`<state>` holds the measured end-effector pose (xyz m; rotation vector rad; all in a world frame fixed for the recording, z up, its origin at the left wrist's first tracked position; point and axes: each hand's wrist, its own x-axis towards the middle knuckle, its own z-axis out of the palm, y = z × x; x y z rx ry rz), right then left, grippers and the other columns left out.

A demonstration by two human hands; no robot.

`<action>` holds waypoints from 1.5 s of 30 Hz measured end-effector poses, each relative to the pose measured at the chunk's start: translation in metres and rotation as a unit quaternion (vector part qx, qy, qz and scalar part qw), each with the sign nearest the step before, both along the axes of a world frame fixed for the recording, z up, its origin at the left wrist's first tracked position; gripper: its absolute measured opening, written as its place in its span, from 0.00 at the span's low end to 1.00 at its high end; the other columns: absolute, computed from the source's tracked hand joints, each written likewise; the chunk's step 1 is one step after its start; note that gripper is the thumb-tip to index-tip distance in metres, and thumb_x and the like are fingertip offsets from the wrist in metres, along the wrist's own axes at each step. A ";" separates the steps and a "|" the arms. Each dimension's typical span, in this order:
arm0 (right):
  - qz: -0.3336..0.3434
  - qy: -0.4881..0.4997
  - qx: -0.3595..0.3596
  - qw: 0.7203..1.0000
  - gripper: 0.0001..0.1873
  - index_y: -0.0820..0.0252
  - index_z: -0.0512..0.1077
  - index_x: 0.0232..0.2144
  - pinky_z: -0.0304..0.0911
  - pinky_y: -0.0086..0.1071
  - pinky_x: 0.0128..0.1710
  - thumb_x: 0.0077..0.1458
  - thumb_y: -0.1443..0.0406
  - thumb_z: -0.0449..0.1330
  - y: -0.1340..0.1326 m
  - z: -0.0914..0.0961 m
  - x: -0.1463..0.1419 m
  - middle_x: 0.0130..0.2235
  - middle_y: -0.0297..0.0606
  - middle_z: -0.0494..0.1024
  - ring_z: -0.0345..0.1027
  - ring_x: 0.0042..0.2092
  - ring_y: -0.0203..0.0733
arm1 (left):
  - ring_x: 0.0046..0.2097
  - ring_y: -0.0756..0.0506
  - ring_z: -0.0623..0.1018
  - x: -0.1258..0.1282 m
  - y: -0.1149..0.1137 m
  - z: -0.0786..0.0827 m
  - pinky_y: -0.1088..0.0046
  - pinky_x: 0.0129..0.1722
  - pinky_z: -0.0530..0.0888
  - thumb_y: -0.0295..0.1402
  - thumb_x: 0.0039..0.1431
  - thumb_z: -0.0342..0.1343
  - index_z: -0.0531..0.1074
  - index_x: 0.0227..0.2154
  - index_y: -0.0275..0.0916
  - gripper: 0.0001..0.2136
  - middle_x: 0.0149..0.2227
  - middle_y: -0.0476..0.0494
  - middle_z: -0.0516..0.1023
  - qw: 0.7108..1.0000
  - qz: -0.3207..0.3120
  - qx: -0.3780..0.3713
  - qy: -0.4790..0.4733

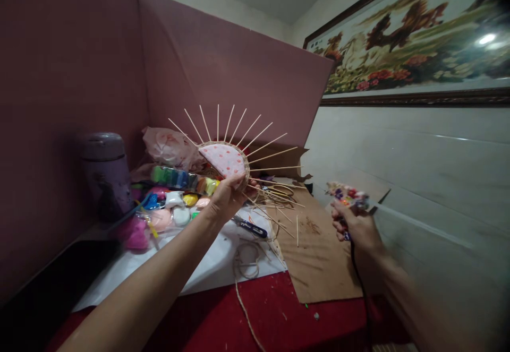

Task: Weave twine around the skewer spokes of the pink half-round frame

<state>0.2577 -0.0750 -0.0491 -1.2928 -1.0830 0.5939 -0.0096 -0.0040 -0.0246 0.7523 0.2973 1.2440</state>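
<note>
From where I stand, the person's left hand [229, 198] holds up a half-round panel [223, 158], pinched at its lower edge, thumb on the pink-spotted face. It is in the air above the table, with thin wooden sticks [218, 123] fanning out from its braided curved rim. Off to the right, the right hand [356, 224] is closed around a corded tool [350, 197] crusted with coloured bits, too blurred to name more closely; its black cord [356, 272] hangs below. Beneath, a cardboard sheet [322, 269] lies beside white paper [211, 272] on a red tablecloth [255, 312]. A dark-handled cutter [254, 228] and loose twine [250, 275] rest there, with colourful modelling-clay packs [170, 177] near a lilac flask [104, 169] on the left.
</note>
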 end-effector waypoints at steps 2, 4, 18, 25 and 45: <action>-0.013 -0.143 -0.071 0.987 0.16 0.60 0.67 0.25 0.53 0.25 0.13 0.43 0.53 0.61 0.011 -0.022 0.019 0.18 0.30 0.65 0.56 0.17 0.32 | 0.28 0.48 0.75 0.000 0.000 0.001 0.69 0.35 0.72 0.25 0.51 0.49 0.71 0.22 0.32 0.08 0.23 0.41 0.76 1.000 -0.003 0.003 -0.001; -0.003 -0.284 -0.084 0.955 0.15 0.58 0.69 0.32 0.60 0.27 0.20 0.44 0.55 0.60 0.019 -0.038 0.032 0.23 0.34 0.72 0.65 0.23 0.37 | 0.29 0.48 0.75 0.000 -0.001 0.001 0.69 0.35 0.72 0.25 0.52 0.49 0.71 0.23 0.31 0.08 0.23 0.41 0.76 1.000 -0.008 0.004 -0.002; 0.076 -0.415 0.122 0.898 0.15 0.58 0.71 0.43 0.56 0.40 0.52 0.54 0.62 0.51 0.032 -0.012 -0.022 0.47 0.44 0.71 0.63 0.50 0.46 | 0.31 0.46 0.76 0.004 -0.015 0.012 0.68 0.37 0.72 0.27 0.54 0.49 0.72 0.24 0.30 0.09 0.24 0.39 0.76 0.997 -0.079 -0.004 -0.026; 0.330 -0.159 0.108 0.924 0.23 0.55 0.66 0.47 0.62 0.36 0.45 0.48 0.58 0.61 0.022 0.026 -0.094 0.47 0.40 0.71 0.65 0.46 0.42 | 0.33 0.45 0.77 0.009 -0.027 0.018 0.68 0.36 0.73 0.27 0.55 0.48 0.73 0.26 0.29 0.10 0.27 0.37 0.77 0.990 -0.138 -0.008 -0.031; 0.391 0.176 0.039 0.903 0.14 0.61 0.71 0.25 0.35 0.24 0.16 0.46 0.55 0.62 0.024 0.011 -0.091 0.17 0.24 0.50 0.36 0.19 0.26 | 0.25 0.48 0.74 0.003 -0.020 0.012 0.72 0.21 0.70 0.29 0.54 0.49 0.72 0.28 0.30 0.09 0.27 0.41 0.75 0.989 -0.139 -0.029 0.038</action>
